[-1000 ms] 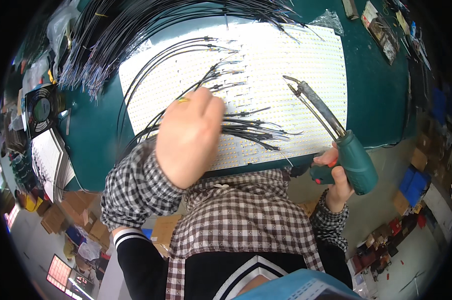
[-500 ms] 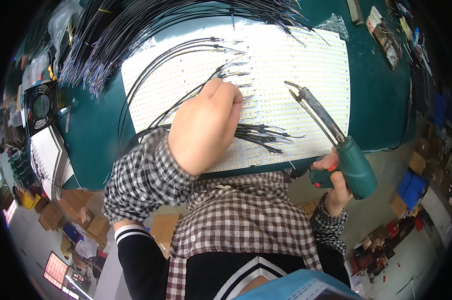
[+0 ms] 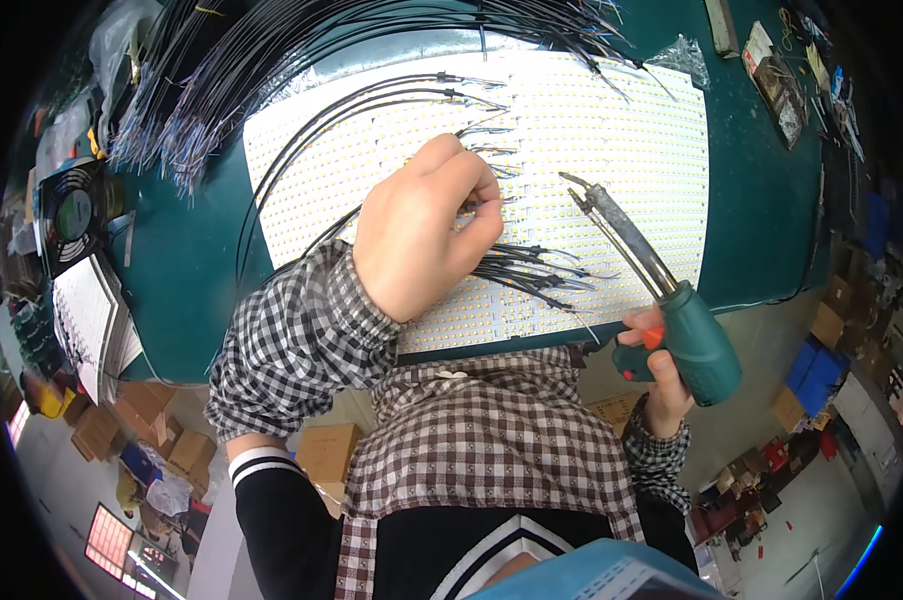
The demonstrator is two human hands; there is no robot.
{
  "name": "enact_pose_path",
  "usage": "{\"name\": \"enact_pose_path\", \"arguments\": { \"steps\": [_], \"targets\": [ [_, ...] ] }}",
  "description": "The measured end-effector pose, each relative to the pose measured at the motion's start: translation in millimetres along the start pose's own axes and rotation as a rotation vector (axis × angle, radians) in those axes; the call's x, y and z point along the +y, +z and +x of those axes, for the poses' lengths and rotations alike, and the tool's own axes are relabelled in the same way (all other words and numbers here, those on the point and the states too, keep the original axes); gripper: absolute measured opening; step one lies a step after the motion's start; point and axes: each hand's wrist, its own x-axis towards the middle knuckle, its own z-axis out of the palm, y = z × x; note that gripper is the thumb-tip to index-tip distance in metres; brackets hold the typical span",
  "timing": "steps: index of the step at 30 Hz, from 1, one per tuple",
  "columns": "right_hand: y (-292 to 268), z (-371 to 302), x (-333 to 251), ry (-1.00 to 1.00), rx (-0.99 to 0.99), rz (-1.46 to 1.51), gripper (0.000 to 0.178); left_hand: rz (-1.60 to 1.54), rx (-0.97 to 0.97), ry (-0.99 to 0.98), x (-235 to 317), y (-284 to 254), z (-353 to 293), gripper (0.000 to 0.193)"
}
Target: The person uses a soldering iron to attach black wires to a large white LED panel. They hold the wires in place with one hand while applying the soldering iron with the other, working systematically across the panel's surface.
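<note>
A white LED board panel (image 3: 611, 130) with rows of small yellowish dots lies on the green table. Over its middle my left hand (image 3: 426, 230) is closed in a pinch on a black cable (image 3: 336, 226); the fingers hide most of its end. Other black cables (image 3: 361, 105) have their stripped ends at the panel's middle strip, just beyond that hand. A loose bunch of black cables (image 3: 521, 268) rests on the panel nearer to me. My right hand (image 3: 663, 385) grips a green soldering gun (image 3: 701, 345), its bent tip above the panel's right half, apart from the surface.
A large bundle of black cables (image 3: 261, 60) lies across the far left. At the left edge stand a small black fan (image 3: 74, 213) and a stack of white sheets (image 3: 91, 315). A dirty, worn block-like box (image 3: 774, 95) and small tools lie far right.
My left hand has shifted slightly right, its finger and thumb curled closer together. The soldering gun has moved a little left and nearer to me.
</note>
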Motion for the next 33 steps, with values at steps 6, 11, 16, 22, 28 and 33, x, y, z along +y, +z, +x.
{"name": "enact_pose_path", "arguments": {
  "steps": [6, 11, 16, 22, 28, 33],
  "targets": [
    [2, -1, -4, 0.025, -0.017, 0.013, 0.062, -0.028, 0.042, 0.037, -1, 3, 1, 0.009],
    [-3, 0, 0, 0.0, -0.084, -0.025, 0.055, -0.007, 0.057, 0.042, -2, 6, 0, 0.011],
    [-6, -3, 6, -0.036, -0.105, -0.07, 0.05, 0.068, 0.063, 0.081, -3, 7, 1, 0.011],
    [-1, -3, 7, -0.004, -0.022, 0.007, 0.057, 0.067, 0.053, 0.07, -2, 6, 2, 0.011],
    [-2, -3, 12, -0.005, -0.055, -0.021, 0.063, 0.04, 0.023, 0.056, -3, 4, 2, 0.011],
    [-4, -1, 12, -0.018, -0.105, -0.094, 0.063, 0.054, 0.021, 0.054, -2, 4, 2, 0.011]
  ]
}}
